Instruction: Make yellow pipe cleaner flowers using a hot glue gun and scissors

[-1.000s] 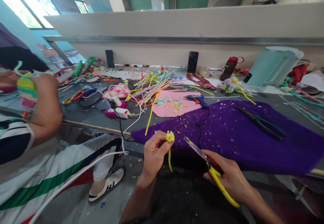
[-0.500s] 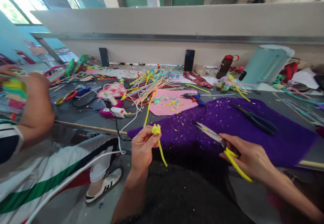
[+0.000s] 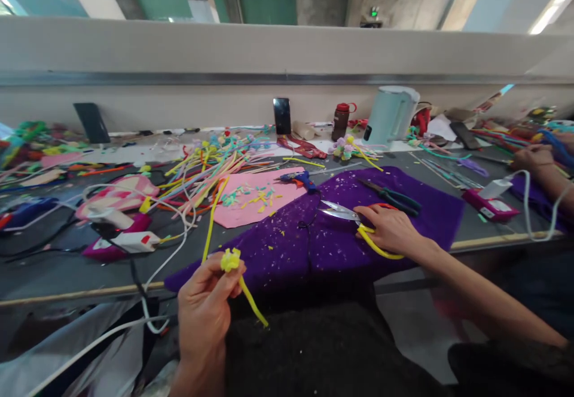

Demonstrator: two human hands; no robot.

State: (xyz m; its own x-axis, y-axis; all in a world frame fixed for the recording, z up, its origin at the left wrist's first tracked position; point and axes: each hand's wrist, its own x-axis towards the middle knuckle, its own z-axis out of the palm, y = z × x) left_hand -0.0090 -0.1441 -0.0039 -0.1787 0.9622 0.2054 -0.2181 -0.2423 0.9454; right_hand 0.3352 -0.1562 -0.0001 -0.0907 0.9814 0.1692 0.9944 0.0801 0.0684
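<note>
pinched in left hand [image 3: 204, 310], near desk [image 3: 45, 271] edge: yellow craft piece [image 3: 231, 259]
ruffled on top, thin-stemmed below. grasped in right hand [image 3: 390, 229]: scissors [image 3: 343, 211], spread apart. high behind: lit green sign [image 3: 373, 11], too small to read.

Two upright phones [image 3: 282, 116], upper left and upper centre; right of centre, one kettle [image 3: 386, 115], one bottle [image 3: 341, 123], one pair of pliers [image 3: 384, 192], one of scissors [image 3: 345, 212].
</note>
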